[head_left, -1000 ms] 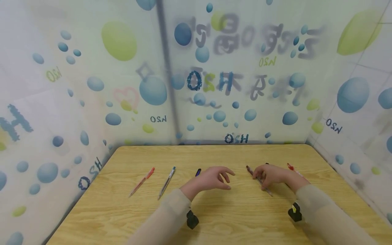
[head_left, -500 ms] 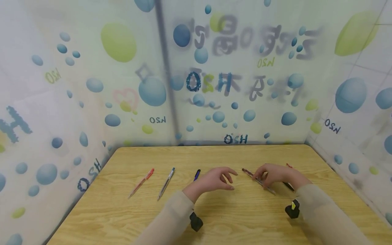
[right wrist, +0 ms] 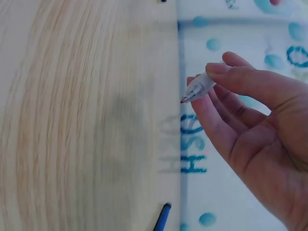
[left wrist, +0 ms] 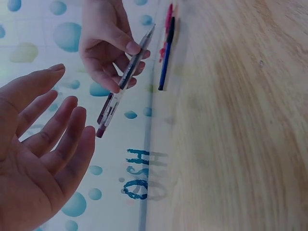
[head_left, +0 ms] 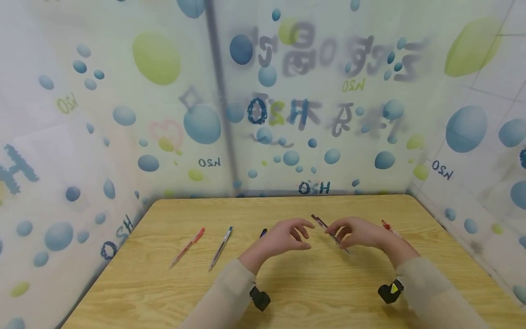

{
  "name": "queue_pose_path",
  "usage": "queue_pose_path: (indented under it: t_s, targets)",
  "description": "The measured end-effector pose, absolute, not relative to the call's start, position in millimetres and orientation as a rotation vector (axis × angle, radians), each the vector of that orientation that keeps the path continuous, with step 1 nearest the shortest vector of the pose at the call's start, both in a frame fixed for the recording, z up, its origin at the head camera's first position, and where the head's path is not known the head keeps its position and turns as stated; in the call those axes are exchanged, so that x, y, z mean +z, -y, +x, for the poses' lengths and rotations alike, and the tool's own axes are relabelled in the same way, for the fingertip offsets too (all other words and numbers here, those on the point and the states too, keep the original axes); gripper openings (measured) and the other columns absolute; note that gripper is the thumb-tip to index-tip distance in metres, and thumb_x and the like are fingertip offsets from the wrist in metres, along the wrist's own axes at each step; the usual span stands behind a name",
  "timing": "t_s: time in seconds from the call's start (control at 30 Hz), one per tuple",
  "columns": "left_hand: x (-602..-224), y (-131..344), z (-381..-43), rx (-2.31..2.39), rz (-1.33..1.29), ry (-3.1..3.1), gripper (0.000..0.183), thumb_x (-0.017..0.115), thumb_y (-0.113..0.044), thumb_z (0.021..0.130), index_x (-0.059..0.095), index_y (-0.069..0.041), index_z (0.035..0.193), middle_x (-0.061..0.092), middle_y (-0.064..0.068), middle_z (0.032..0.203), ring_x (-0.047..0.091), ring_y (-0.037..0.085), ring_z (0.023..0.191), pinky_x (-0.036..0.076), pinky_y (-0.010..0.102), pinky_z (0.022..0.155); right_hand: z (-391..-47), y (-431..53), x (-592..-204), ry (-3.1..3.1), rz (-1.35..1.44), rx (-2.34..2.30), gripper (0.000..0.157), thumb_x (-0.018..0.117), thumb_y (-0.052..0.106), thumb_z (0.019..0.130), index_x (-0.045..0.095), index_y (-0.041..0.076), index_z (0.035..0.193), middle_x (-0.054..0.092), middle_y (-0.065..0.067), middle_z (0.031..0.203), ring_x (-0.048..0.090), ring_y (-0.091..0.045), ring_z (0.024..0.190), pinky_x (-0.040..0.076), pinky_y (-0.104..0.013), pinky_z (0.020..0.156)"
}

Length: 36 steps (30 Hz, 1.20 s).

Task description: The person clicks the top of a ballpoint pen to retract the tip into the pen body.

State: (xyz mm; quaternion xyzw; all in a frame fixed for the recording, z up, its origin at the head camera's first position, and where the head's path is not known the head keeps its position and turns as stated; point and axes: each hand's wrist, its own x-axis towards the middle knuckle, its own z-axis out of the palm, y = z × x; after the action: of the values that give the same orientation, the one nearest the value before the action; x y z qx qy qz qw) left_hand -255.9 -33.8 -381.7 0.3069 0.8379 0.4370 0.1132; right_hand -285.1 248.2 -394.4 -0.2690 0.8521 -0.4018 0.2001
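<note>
My right hand pinches a clear pen with a dark brown-red end between thumb and fingers, above the table. In the left wrist view the pen slants, its writing tip up and its brown-red end toward my left palm. From the right wrist, only the pen's clear front part and reddish tip show past the fingers. My left hand hovers with loosely bent fingers, holding nothing, close to the pen's far end but apart from it. A dark blue pen lies partly hidden behind the left hand.
On the wooden table lie a red pen and a teal-ended clear pen at left. Another red pen lies at right, partly behind the right hand. A blue pen with a black end lies beside it. Printed curtains enclose the table.
My right hand has lifted the brown-red-ended pen off the table and carried it left, toward my left hand. The left hand has stayed nearly in place, fingers still relaxed.
</note>
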Motion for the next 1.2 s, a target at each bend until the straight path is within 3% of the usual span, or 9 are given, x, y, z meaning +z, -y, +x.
queue_pose_path:
  t_s: [0.3, 0.6, 0.87, 1.2]
  targets:
    - [-370.3, 40.7, -254.9, 1.397, 0.935, -2.497, 0.043, 0.074, -0.017, 0.089, 0.061, -0.017, 0.13, 0.065, 0.008, 0.103, 0.062, 0.011, 0.085, 0.053, 0.029, 0.069, -272.5, -234.4, -384.2, -2.366, -0.861, -1.191, 0.041, 0.068, -0.005, 0.088, 0.061, 0.009, 0.125, 0.056, -0.019, 0.121, 0.06, -0.028, 0.101, 0.053, -0.036, 0.081]
    - [-363.9, 40.2, -252.3, 1.625, 0.83, -2.576, 0.036, 0.072, -0.015, 0.09, 0.064, -0.02, 0.125, 0.064, -0.005, 0.094, 0.062, 0.013, 0.086, 0.053, 0.032, 0.07, -256.7, -218.0, -378.0, -2.398, -0.918, -1.292, 0.038, 0.07, -0.003, 0.087, 0.062, 0.009, 0.122, 0.059, -0.011, 0.115, 0.061, -0.029, 0.099, 0.055, -0.033, 0.083]
    - [-364.2, 37.5, -255.7, 1.893, 0.642, -2.572, 0.032, 0.074, -0.016, 0.089, 0.066, -0.018, 0.12, 0.064, -0.002, 0.099, 0.063, 0.014, 0.085, 0.053, 0.033, 0.076, -246.7, -202.1, -377.7, -2.363, -0.955, -1.403, 0.036, 0.072, 0.0, 0.086, 0.061, 0.008, 0.12, 0.059, -0.011, 0.113, 0.061, -0.029, 0.099, 0.055, -0.032, 0.083]
    - [-357.9, 35.7, -247.8, 2.09, 0.594, -2.379, 0.031, 0.074, -0.011, 0.089, 0.066, -0.011, 0.119, 0.065, 0.005, 0.103, 0.064, 0.021, 0.092, 0.054, 0.035, 0.078, -235.7, -189.0, -371.1, -2.336, -0.983, -1.481, 0.03, 0.071, -0.001, 0.087, 0.061, 0.008, 0.115, 0.058, -0.012, 0.11, 0.061, -0.03, 0.102, 0.055, -0.033, 0.082]
